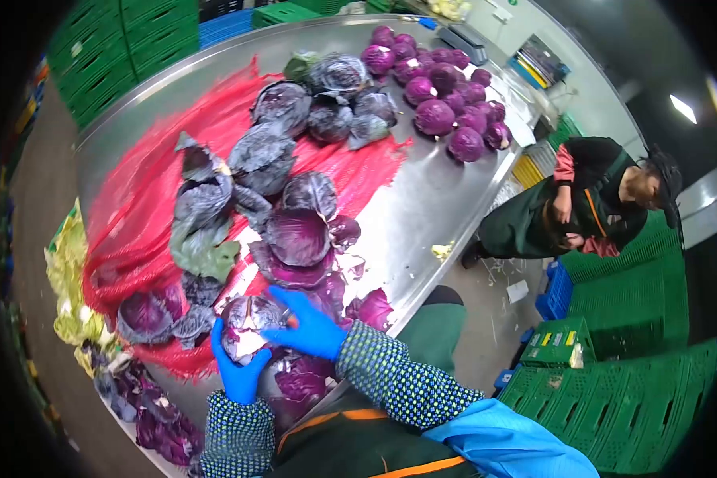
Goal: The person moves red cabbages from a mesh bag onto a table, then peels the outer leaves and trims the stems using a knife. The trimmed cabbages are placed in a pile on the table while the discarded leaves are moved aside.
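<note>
In blue gloves, both my hands are at a red cabbage (243, 323) near the table's front edge, its pale cut stem end facing me. My left hand (239, 373) cups it from the near left, thumb and fingers curved around its side. My right hand (309, 323) is at its right side, fingers bent, with a small orange-red bit showing among them; I cannot tell what that is. Loose purple leaves (303, 378) lie beneath and beside my right hand. Just beyond, a larger red cabbage (297, 237) sits among peeled outer leaves.
More untrimmed cabbages (283, 107) lie on red netting (143, 215) across the steel table (446, 211). Trimmed purple heads (434, 117) are grouped at the far right. Leaf scraps (163, 426) lie at the left edge. Another person (589, 199) stands right, near green crates (613, 402).
</note>
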A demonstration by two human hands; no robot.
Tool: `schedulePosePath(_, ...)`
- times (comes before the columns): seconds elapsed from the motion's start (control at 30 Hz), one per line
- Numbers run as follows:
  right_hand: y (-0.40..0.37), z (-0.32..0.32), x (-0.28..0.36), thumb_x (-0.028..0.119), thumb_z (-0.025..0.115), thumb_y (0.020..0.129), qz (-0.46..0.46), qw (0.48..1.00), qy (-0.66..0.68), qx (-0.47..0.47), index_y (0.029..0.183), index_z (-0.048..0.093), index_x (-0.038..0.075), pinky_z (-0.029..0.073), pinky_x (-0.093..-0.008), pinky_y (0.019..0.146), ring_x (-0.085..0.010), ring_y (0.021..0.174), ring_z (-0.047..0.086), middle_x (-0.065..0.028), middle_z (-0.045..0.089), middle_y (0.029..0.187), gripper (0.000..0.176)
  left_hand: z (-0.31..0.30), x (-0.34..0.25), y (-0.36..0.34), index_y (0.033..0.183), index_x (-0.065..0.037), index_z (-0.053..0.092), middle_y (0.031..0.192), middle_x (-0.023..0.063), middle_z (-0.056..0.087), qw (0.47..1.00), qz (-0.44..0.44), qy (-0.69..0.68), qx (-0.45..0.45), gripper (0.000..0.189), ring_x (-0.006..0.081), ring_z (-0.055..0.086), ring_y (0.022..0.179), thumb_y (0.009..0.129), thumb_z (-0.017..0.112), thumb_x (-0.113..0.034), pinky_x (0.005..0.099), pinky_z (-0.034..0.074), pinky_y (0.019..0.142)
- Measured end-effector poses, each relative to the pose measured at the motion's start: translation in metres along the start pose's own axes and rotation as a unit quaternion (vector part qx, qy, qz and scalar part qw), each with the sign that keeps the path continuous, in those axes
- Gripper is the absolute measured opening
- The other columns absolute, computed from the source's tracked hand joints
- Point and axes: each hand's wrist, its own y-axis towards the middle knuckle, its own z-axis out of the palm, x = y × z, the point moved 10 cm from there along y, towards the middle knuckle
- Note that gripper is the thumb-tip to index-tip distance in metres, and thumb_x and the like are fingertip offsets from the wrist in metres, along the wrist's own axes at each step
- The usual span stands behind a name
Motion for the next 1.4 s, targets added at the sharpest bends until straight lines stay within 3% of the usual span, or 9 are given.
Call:
schedulePosePath(0.2,0.004,-0.027,-0.030,0.034,0.062,0.083,0.151,0.984,0.020,-0.094,0.102,0.062,0.004,0.050,-0.0371,0.071,-0.0303,0.081,0.064,-0.0203,0.064,0.090,0.035,-0.006,-0.001,-0.008,0.140,-0.005,0.027,0.137,0.0127,0.034,0.967,0.066,0.244,-0.042,0.091,0.0266,0.033,0.128,0.065,0.078,-0.011,0.0381,0.030,0.105)
schedulePosePath(0.47,-0.043,-0.020,0.046,0.023,0.065,0.085,0.246,0.923,0.231,0.186,0.082,0.060,0.005,0.042,-0.0226,0.049,-0.0071,0.053,0.053,-0.0022,0.059,0.063,0.019,0.005,-0.010,-0.020,0.142,-0.006,0.025,0.140,0.0151,0.035,0.895,-0.128,-0.378,0.198,0.087,0.0302,0.042,0.124,0.070,0.073,-0.018,0.0437,0.035,0.103)
schedulePosePath(0.6,-0.068,-0.021,0.059,0.017,0.066,0.084,0.234,0.935,0.192,0.186,0.079,0.060,0.004,0.043,-0.0222,0.052,-0.0065,0.056,0.055,-0.0014,0.060,0.064,0.015,0.004,-0.012,-0.008,0.142,-0.003,0.020,0.146,0.0192,0.023,0.883,-0.217,-0.411,0.068,0.080,0.0347,0.026,0.134,0.081,0.062,-0.034,0.0492,0.023,0.109)
schedulePosePath(0.73,-0.093,0.009,0.033,0.012,0.065,0.084,0.235,0.935,0.236,0.125,0.081,0.059,0.002,0.047,-0.0224,0.056,-0.0083,0.063,0.059,-0.0010,0.060,0.068,0.012,0.007,0.032,-0.007,0.139,-0.001,0.025,0.140,0.0169,0.032,0.981,-0.155,0.087,0.073,0.069,0.0274,0.031,0.131,0.084,0.062,-0.019,0.0413,0.030,0.106)
schedulePosePath(0.87,-0.103,-0.046,0.060,0.011,0.065,0.082,0.301,0.937,0.167,0.064,0.081,0.058,-0.001,0.052,-0.0274,0.052,-0.0149,0.057,0.062,-0.0103,0.064,0.067,0.014,-0.002,0.074,0.001,0.136,0.000,0.032,0.135,0.0135,0.041,0.910,-0.287,-0.292,0.057,0.060,0.0237,0.046,0.120,0.085,0.059,-0.016,0.0374,0.038,0.100)
schedulePosePath(1.0,-0.076,-0.165,0.084,0.018,0.057,0.085,0.079,0.928,0.213,-0.295,0.080,0.058,0.000,0.042,-0.0247,0.038,-0.0142,0.041,0.051,-0.0099,0.058,0.061,0.018,0.005,0.057,-0.007,0.137,-0.002,0.031,0.136,0.0142,0.040,0.930,-0.274,-0.229,0.091,0.064,0.0245,0.041,0.124,0.084,0.062,-0.020,0.0374,0.034,0.103)
schedulePosePath(1.07,-0.059,-0.140,0.065,0.023,0.060,0.085,0.282,0.931,0.139,-0.186,0.113,0.058,0.006,0.039,-0.0229,0.038,-0.0109,0.047,0.051,-0.0024,0.048,0.062,0.033,0.007,0.037,-0.002,0.139,-0.003,0.028,0.138,0.0151,0.037,0.964,-0.152,0.179,0.128,0.071,0.0250,0.034,0.129,0.082,0.065,-0.024,0.0375,0.028,0.107)
schedulePosePath(1.2,-0.063,-0.021,-0.031,0.026,0.058,0.090,0.264,0.954,0.139,0.033,0.127,0.044,0.002,0.040,-0.0253,0.090,-0.0124,0.103,0.051,-0.0080,0.056,0.112,0.047,0.010,0.019,-0.016,0.141,-0.003,0.021,0.138,0.0208,0.033,0.973,-0.194,0.057,0.110,0.104,0.0295,0.028,0.131,0.064,0.082,-0.036,0.0416,0.027,0.107)
schedulePosePath(1.4,-0.074,-0.006,-0.025,0.018,0.052,0.093,0.272,0.944,0.184,0.022,0.128,0.044,0.007,0.048,-0.0296,0.071,-0.0143,0.084,0.059,-0.0091,0.058,0.107,0.037,0.022,-0.049,-0.043,0.137,-0.002,0.024,0.139,0.0216,0.025,0.824,0.132,0.529,0.154,0.110,0.0364,0.030,0.128,0.052,0.087,-0.029,0.0458,0.024,0.108)
